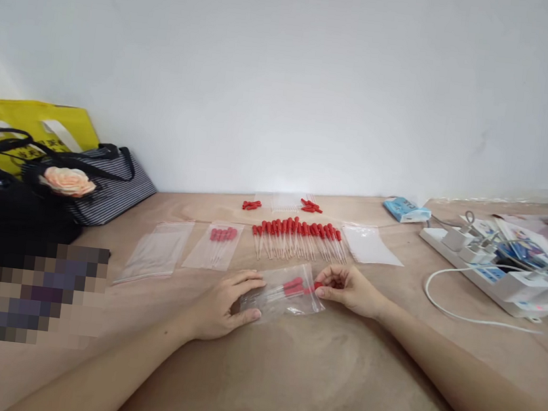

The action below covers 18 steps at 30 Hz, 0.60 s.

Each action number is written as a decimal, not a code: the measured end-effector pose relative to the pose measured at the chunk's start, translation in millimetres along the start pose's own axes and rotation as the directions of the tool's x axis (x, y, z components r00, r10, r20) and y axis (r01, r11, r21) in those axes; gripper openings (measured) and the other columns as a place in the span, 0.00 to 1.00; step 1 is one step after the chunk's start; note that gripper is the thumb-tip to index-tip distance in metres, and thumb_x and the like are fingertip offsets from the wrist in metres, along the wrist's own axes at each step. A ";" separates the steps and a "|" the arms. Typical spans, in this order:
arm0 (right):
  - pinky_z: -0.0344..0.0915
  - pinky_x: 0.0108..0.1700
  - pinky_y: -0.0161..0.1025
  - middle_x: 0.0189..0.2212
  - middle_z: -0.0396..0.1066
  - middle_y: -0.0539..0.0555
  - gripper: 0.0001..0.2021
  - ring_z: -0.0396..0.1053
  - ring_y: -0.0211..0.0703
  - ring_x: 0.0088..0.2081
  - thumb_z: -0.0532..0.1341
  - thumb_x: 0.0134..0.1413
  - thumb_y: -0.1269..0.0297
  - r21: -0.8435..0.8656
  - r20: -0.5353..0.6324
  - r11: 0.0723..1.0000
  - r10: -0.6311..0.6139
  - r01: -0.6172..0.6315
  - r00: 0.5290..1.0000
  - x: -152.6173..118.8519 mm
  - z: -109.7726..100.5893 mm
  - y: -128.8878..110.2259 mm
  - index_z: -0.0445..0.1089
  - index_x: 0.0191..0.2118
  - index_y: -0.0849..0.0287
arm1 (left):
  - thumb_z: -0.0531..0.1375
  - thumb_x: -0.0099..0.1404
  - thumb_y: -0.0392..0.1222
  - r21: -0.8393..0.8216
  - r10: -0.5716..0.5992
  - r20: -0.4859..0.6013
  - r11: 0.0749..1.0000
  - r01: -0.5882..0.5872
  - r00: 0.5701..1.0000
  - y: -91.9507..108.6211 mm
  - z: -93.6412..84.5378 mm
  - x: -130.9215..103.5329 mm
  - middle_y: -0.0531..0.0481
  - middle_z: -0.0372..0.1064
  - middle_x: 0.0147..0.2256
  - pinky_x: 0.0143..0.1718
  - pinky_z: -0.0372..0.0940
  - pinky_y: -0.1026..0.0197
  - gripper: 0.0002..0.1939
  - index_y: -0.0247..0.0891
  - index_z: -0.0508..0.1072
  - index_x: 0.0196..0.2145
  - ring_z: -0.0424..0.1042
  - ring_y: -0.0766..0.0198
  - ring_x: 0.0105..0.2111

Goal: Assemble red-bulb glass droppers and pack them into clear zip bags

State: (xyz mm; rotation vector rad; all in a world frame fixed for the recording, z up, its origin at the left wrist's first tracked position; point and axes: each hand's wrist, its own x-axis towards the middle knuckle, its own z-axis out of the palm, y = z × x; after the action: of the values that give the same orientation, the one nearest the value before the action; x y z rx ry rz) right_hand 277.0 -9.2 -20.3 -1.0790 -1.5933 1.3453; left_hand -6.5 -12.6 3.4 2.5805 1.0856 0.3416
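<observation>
A clear zip bag [270,301] lies on the table between my hands, with a few red-bulbed droppers [293,285] inside. My left hand [230,303] rests at the bag's left end, thumb and fingers on its edge. At the bag's right end, my right hand [346,289] pinches the red bulb of a dropper [318,286] that reaches into the opening. Just beyond the bag stretches a row of several red-topped droppers [295,237]. To the left lies a filled bag [220,242] with red bulbs showing through.
Flat bags lie at left [157,251] and right [371,244]. Small red bulbs [251,205] sit near the wall. A white power strip [488,276] with cables and a blue packet [406,209] are at right. Striped [112,187] and yellow bags [70,120] stand at left.
</observation>
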 end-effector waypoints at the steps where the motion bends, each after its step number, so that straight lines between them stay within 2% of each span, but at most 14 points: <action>1: 0.56 0.26 0.31 0.21 0.66 0.47 0.15 0.60 0.30 0.23 0.67 0.35 0.59 0.008 0.042 1.000 0.009 -0.009 0.999 -0.2 -1.2 0.6 0.67 0.29 0.62 | 0.52 0.61 0.51 -0.004 0.002 0.001 1.000 -0.002 1.000 0.6 -0.4 0.1 0.46 0.54 0.55 0.54 0.53 0.52 0.23 0.42 0.60 0.52 0.55 0.56 0.55; 3: 0.54 0.24 0.30 0.18 0.64 0.46 0.16 0.58 0.29 0.20 0.66 0.37 0.58 0.004 0.089 1.000 0.009 -0.010 0.996 -0.5 -1.7 1.3 0.69 0.32 0.62 | 0.53 0.61 0.50 -0.013 0.010 0.003 1.000 -0.010 1.000 2.0 -1.0 0.1 0.46 0.54 0.55 0.54 0.53 0.53 0.22 0.42 0.60 0.52 0.55 0.57 0.54; 6: 0.50 0.19 0.28 0.12 0.58 0.42 0.15 0.53 0.28 0.16 0.66 0.38 0.58 -0.055 0.100 0.998 -0.011 0.016 0.995 0.1 1.1 1.0 0.69 0.33 0.62 | 0.53 0.61 0.49 -0.010 0.013 0.007 1.000 -0.013 1.000 3.6 -1.2 0.1 0.45 0.55 0.55 0.54 0.53 0.53 0.22 0.41 0.61 0.52 0.55 0.56 0.54; 9: 0.53 0.18 0.28 0.13 0.60 0.43 0.14 0.56 0.28 0.16 0.65 0.38 0.58 -0.086 0.151 0.996 0.009 0.004 0.989 2.1 6.1 -0.1 0.70 0.31 0.62 | 0.53 0.61 0.49 0.005 0.007 0.009 1.000 -0.007 1.000 3.5 -0.7 0.3 0.44 0.54 0.55 0.54 0.53 0.52 0.22 0.40 0.61 0.52 0.55 0.56 0.54; 14: 0.64 0.30 0.34 0.23 0.70 0.49 0.11 0.65 0.34 0.24 0.64 0.39 0.58 -0.086 0.212 0.995 -0.038 0.057 0.977 3.7 11.6 -3.8 0.73 0.29 0.60 | 0.53 0.60 0.50 -0.017 0.017 0.006 1.000 -0.017 1.000 0.9 -0.5 0.6 0.46 0.55 0.55 0.54 0.52 0.51 0.22 0.42 0.61 0.52 0.55 0.55 0.54; 18: 0.65 0.36 0.37 0.28 0.70 0.51 0.10 0.67 0.39 0.32 0.63 0.40 0.57 -0.175 0.243 0.965 -0.149 0.195 0.959 2.4 13.1 -7.8 0.74 0.27 0.58 | 0.55 0.59 0.50 -0.069 0.029 0.005 0.997 -0.029 1.000 -1.1 -2.0 1.5 0.47 0.55 0.54 0.54 0.53 0.51 0.22 0.43 0.61 0.51 0.56 0.56 0.53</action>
State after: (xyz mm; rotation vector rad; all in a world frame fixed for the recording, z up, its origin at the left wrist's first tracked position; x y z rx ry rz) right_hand 263.1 -11.9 -14.4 -0.8979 -1.9775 1.2474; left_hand -6.9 -10.5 5.0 2.5367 1.0170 0.3718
